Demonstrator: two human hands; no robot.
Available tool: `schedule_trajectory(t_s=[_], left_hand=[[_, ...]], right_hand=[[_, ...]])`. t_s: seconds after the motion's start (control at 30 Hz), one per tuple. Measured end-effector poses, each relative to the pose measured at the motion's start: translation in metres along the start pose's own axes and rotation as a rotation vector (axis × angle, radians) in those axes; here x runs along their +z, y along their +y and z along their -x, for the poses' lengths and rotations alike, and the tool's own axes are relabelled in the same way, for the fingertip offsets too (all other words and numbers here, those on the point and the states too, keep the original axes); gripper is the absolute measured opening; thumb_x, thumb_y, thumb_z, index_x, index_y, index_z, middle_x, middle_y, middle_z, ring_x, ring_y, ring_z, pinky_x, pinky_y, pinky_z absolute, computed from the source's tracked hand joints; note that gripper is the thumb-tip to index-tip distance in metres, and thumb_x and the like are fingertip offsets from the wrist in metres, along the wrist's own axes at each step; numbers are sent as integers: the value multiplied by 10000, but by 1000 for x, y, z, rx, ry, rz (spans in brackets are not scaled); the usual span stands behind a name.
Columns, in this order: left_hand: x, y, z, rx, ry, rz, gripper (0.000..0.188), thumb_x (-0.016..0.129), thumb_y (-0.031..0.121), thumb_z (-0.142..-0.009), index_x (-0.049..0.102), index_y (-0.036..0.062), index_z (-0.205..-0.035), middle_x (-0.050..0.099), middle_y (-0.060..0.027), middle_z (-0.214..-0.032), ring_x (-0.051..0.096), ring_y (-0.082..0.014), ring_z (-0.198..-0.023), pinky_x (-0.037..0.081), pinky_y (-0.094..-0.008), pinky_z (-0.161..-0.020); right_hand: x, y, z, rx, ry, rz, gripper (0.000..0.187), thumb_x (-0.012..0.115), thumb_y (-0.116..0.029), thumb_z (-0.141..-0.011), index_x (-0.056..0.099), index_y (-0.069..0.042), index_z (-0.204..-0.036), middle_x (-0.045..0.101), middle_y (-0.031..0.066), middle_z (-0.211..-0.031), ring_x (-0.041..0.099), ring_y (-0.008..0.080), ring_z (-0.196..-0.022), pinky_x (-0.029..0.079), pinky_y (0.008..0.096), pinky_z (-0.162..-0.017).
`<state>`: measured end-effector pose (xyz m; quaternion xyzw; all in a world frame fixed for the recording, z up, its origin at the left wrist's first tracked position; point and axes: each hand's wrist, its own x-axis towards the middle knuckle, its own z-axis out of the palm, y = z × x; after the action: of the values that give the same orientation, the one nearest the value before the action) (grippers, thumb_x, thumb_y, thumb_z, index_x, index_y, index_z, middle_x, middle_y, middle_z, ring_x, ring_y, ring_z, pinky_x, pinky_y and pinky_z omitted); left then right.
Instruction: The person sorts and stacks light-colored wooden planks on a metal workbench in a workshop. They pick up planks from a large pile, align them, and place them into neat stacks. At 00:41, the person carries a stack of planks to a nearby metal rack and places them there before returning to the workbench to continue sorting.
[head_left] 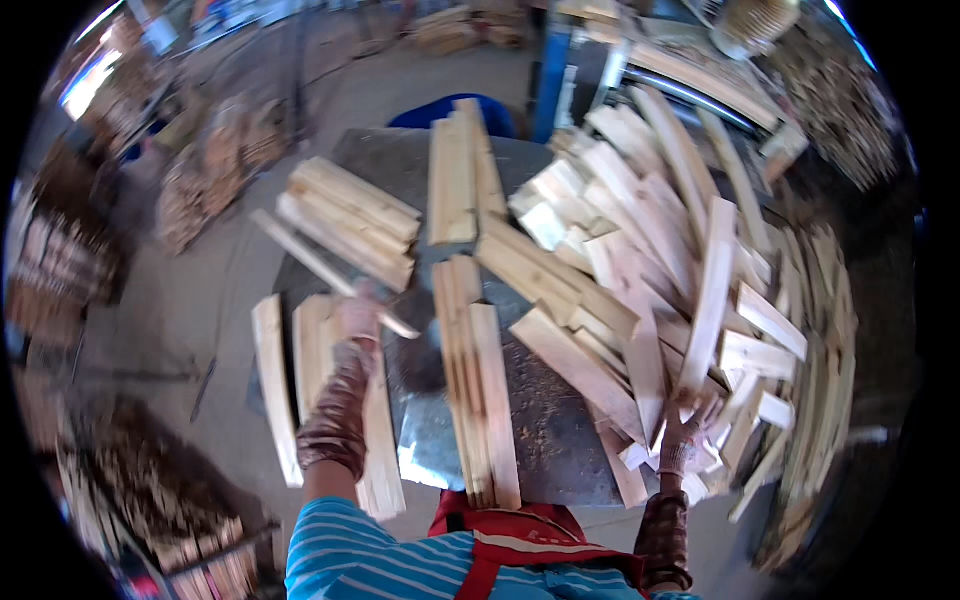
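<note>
My left hand point(362, 316) is closed around a thin wooden strip point(305, 252), which slants over the left side of the table. Below that hand lie several pale boards point(312, 345), partly covered by my forearm. At the right, my right hand point(690, 422) grips the near end of a long pale board point(714, 275) that rests against a heap of loose wood pieces point(610, 190). Motion blurs both hands a little, so single fingers are hard to make out. Between my hands, a bundle of narrow boards point(470, 370) points away from me.
The dark metal table point(550, 440) carries sawdust and more stacks: a bundle point(350, 220) at the far left and upright boards point(455, 180) at the back. Long slats point(825, 370) stand off the right side. A wood-filled crate point(170, 500) is at lower left; machinery point(690, 85) is behind.
</note>
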<state>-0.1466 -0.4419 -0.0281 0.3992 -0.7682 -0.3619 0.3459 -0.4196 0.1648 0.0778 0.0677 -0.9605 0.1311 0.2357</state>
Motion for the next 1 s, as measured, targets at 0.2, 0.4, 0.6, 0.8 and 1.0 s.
schedule_trajectory(t_s=[0.2,0.4,0.6,0.8,1.0], left_hand=[[79,-93,-140,-707,-31,224,728,755,398,-884,490,-77,-1367,571,-185,-1343,595,-234,-1099,506,-384,-939],[46,-114,-134,-467,-146,-160,693,697,366,-907,445,-18,-1426,609,-208,-1307,607,-328,-1165,467,-427,-1002],[74,174,38,-242,-612,496,606,667,258,-961,462,10,-1476,559,-102,-1396,482,-220,-1340,396,-337,-1111],[65,315,177,-475,-744,1008,520,611,-17,-891,494,-28,-1398,629,-139,-1247,646,-232,-1040,557,-367,-923],[-11,270,164,-542,-444,1076,542,770,213,-805,576,-44,-1240,643,-154,-1140,651,-257,-864,578,-374,-765]], right_hand=[[-13,-3,9,405,-499,-33,1028,789,-359,-745,268,12,-1550,576,255,-1337,585,360,-1214,476,448,-997],[-44,-31,25,368,-318,-225,966,841,-374,-713,394,-22,-1492,593,218,-1239,562,381,-1162,465,463,-1005],[-67,-112,77,477,-358,-1075,728,752,-66,-803,436,-1,-1456,586,81,-1247,574,198,-1164,509,315,-951],[-56,-160,66,-412,-776,-1124,598,728,-298,-880,534,-7,-1366,636,131,-1277,629,330,-1157,501,370,-1012],[17,-42,-136,-235,86,-667,446,692,-300,-936,616,-8,-1264,628,145,-1301,552,286,-1243,458,440,-1028]])
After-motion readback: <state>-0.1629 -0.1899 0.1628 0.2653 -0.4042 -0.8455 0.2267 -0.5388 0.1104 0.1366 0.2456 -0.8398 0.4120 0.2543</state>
